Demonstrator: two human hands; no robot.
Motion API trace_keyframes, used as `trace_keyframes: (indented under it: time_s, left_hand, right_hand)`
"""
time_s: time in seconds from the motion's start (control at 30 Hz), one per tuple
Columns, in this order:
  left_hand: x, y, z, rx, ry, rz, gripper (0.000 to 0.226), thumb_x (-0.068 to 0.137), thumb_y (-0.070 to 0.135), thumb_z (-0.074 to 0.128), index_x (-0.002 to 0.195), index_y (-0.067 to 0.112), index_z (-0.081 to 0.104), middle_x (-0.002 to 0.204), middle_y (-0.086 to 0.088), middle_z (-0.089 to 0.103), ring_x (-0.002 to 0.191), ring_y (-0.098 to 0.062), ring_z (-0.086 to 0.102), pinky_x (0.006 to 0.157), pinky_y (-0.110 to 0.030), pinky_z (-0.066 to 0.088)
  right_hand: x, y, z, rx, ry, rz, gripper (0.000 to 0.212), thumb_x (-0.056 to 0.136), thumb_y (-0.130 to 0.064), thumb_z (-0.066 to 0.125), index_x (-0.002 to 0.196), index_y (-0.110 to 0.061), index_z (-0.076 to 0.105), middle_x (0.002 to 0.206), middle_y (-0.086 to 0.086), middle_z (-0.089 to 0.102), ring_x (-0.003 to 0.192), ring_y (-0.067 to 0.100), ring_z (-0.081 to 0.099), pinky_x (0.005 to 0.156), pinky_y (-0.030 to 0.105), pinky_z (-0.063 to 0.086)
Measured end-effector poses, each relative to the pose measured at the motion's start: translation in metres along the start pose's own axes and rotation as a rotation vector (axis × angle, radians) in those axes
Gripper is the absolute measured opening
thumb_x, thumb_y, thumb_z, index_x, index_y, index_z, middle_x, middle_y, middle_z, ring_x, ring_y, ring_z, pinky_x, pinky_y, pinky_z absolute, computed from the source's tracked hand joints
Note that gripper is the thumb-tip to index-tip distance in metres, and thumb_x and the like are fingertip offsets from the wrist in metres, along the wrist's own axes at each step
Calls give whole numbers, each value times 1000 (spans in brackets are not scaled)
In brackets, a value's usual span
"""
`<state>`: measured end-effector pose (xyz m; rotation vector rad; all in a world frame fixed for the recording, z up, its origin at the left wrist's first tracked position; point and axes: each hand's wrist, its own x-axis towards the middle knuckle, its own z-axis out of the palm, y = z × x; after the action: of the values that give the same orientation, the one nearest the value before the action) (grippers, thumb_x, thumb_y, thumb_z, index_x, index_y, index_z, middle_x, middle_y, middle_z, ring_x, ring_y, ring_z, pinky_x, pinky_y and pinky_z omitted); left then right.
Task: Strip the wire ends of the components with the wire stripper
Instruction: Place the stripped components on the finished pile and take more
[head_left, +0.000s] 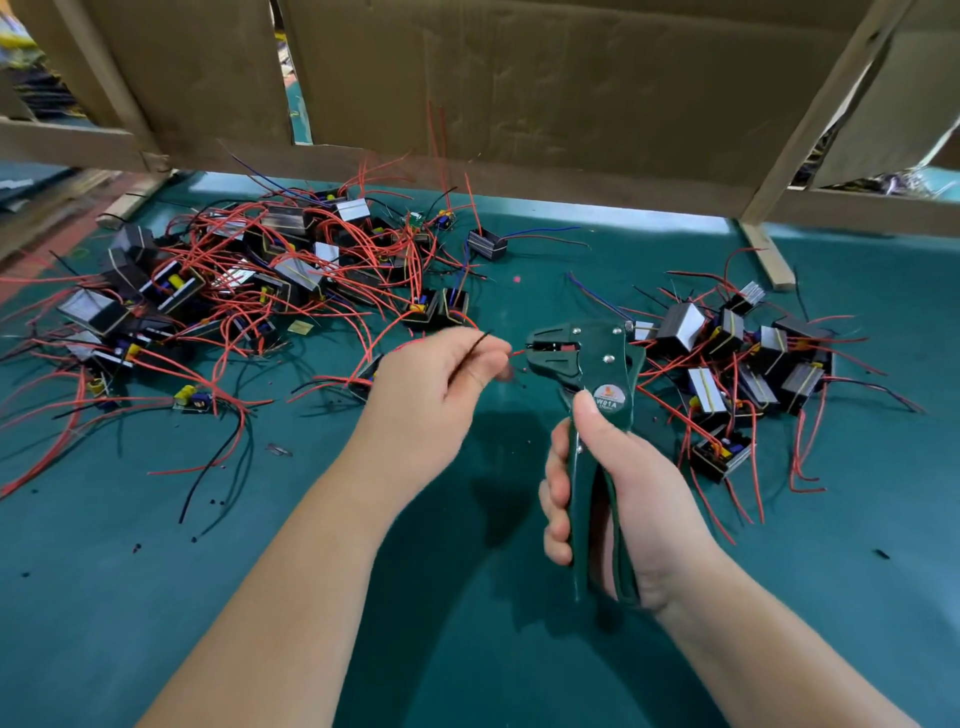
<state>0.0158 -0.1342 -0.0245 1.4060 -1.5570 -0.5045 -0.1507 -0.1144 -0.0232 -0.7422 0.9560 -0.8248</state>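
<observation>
centre frame: left hand (431, 387) pinches the red wire (518, 353), its free end pointing rightward into the head of the wire stripper (582, 358), whose handles the right hand (613, 499) grips

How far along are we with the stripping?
Probably done: the smaller right pile, though its wire ends are too small to check. In hand: the left hand pinches a red wire at the wire stripper, gripped by the right hand. Left: likely the bigger left pile.
</observation>
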Motion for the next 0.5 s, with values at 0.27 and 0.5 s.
trace_keyframes:
  time_s: [0.27,0.5]
  left_hand:
    - [3,-6,-15,274,-120,82,16,98,16,52,94,15,68,70,11,62,69,5,52,65,-8,34]
    - [0,-13,-16,-65,-184,-212,68,89,55,36,150,26,29,143,10,46,119,14,39,93,4,20]
  right_hand:
    - [2,-15,-17,-101,-163,131,43,72,-54,70,73,-13,58,59,9,48,42,23,44,40,27,40]
    - [5,-20,-27,43,-181,63,31,70,-38,62,79,-8,64,69,14,54,54,28,55,51,37,51]
